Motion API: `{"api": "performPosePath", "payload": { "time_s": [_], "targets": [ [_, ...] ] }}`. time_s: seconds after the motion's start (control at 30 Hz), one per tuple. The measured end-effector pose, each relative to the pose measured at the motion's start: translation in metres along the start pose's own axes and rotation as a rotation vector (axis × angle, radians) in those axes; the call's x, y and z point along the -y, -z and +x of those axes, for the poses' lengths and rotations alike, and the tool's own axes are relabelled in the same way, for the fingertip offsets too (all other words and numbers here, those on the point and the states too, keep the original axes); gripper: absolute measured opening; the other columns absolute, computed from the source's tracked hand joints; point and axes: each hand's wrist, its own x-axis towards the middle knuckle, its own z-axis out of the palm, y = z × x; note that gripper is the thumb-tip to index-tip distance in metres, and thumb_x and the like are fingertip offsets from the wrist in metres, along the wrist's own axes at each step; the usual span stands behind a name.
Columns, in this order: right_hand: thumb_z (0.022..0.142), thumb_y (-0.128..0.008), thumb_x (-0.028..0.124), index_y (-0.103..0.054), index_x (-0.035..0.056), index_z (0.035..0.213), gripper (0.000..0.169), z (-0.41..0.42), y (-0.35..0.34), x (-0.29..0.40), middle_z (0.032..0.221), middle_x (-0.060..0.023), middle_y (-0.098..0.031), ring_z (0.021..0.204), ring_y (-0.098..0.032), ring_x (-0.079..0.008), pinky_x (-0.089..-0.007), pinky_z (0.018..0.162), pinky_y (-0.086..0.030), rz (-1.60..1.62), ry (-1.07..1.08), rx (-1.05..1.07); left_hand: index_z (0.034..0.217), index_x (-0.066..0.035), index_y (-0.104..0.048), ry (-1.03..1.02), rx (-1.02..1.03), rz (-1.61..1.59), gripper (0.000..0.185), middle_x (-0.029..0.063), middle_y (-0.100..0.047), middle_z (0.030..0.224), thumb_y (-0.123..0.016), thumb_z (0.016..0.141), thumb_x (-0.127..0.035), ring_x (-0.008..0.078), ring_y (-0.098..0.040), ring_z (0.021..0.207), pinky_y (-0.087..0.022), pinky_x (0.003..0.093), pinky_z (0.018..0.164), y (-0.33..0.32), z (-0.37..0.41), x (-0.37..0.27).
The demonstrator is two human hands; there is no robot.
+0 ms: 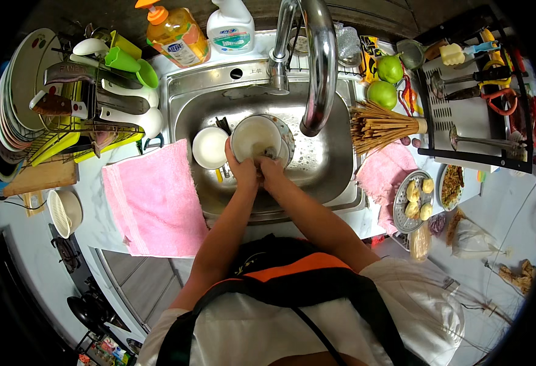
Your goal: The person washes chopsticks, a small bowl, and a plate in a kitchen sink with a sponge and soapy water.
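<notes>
Over the stainless steel sink, my left hand grips a white bowl by its near left rim. The bowl is tipped so that its inside faces me. My right hand reaches to the bowl's near right side, closed on a small greyish scrubber that is mostly hidden by the fingers. Partly behind the held bowl lies a patterned plate. A second white bowl stands left in the basin, with dark utensil ends and a yellow handle beside it.
A chrome faucet arches over the basin's right side. Pink towels flank the sink, with a bamboo brush at right. A dish rack stands left; an orange soap bottle and white bottle stand behind.
</notes>
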Motion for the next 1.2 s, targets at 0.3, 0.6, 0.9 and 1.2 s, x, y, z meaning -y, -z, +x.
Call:
{"api": "performPosePath", "payload": {
  "time_s": [0.3, 0.6, 0.9, 1.2],
  "targets": [
    [0.05, -0.068, 0.01, -0.059, 0.0035, 0.083, 0.035, 0.019, 0.021, 0.064, 0.075, -0.015, -0.06, 0.075, -0.06, -0.0277, -0.0359, 0.063, -0.048, -1.05, 0.796, 0.154, 0.129, -0.019, -0.025, 0.375, 0.115, 0.198, 0.077, 0.0133, -0.037, 0.12, -0.031, 0.06, 0.017, 0.0388, -0.046, 0.1, -0.051, 0.051, 0.067, 0.002, -0.011, -0.043],
    [0.055, -0.063, 0.018, -0.06, 0.0056, 0.073, 0.022, 0.001, -0.029, 0.1, 0.069, -0.0132, -0.059, 0.069, -0.059, -0.0308, -0.0382, 0.063, -0.047, -1.819, 1.501, 0.585, 0.13, -0.025, -0.022, 0.796, 0.283, 0.429, 0.081, 0.0162, -0.038, 0.117, -0.033, 0.061, 0.015, 0.0435, -0.051, 0.086, -0.051, 0.0556, 0.052, 0.008, 0.016, -0.053],
    [0.059, -0.063, 0.018, -0.063, -0.001, 0.072, 0.024, 0.005, 0.018, 0.061, 0.071, -0.0184, -0.061, 0.072, -0.06, -0.031, -0.0359, 0.066, -0.048, -0.884, 0.618, -0.241, 0.128, -0.018, -0.032, 0.155, 0.333, 0.4, 0.08, 0.0092, -0.04, 0.12, -0.037, 0.054, 0.014, 0.0301, -0.043, 0.106, -0.045, 0.0385, 0.081, 0.009, -0.005, -0.035],
    [0.057, -0.065, 0.012, -0.061, -0.0036, 0.081, 0.029, -0.013, 0.012, 0.009, 0.08, -0.0197, -0.061, 0.071, -0.059, -0.0279, -0.0375, 0.065, -0.048, -0.344, 0.149, -0.206, 0.127, -0.01, -0.032, 0.051, 0.25, 0.402, 0.076, 0.0103, -0.04, 0.121, -0.034, 0.056, 0.015, 0.0228, -0.043, 0.109, -0.038, 0.026, 0.086, 0.034, 0.014, -0.008]
  ]
}}
